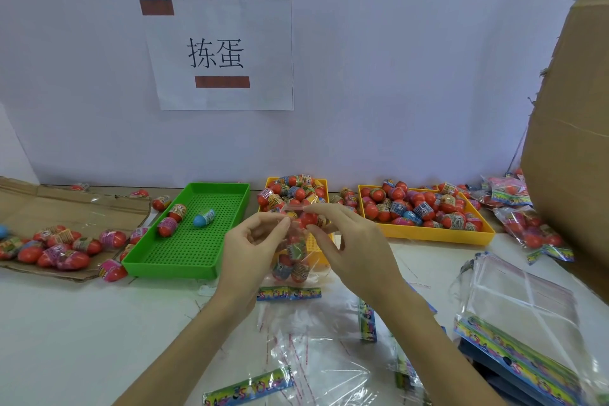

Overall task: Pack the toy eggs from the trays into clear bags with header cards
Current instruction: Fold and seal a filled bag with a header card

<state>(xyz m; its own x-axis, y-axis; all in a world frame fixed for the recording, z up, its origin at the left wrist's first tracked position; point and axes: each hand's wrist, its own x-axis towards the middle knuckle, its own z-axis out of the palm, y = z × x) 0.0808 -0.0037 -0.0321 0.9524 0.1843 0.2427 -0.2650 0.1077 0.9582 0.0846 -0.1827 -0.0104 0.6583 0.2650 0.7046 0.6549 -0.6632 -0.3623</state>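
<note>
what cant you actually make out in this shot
- Head view: the egg count in the clear bag, hidden by the left hand and right hand pinching its top.
- Print on the header cards: too small and blurred.
- Cardboard box: cut off by the right edge.

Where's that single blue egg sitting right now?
In the head view, the blue egg lies inside the green tray, left of centre, near its far end, just right of two red eggs.

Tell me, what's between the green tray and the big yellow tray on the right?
In the head view, another yellow tray heaped with toy eggs sits between the green tray and the big yellow tray.
</note>
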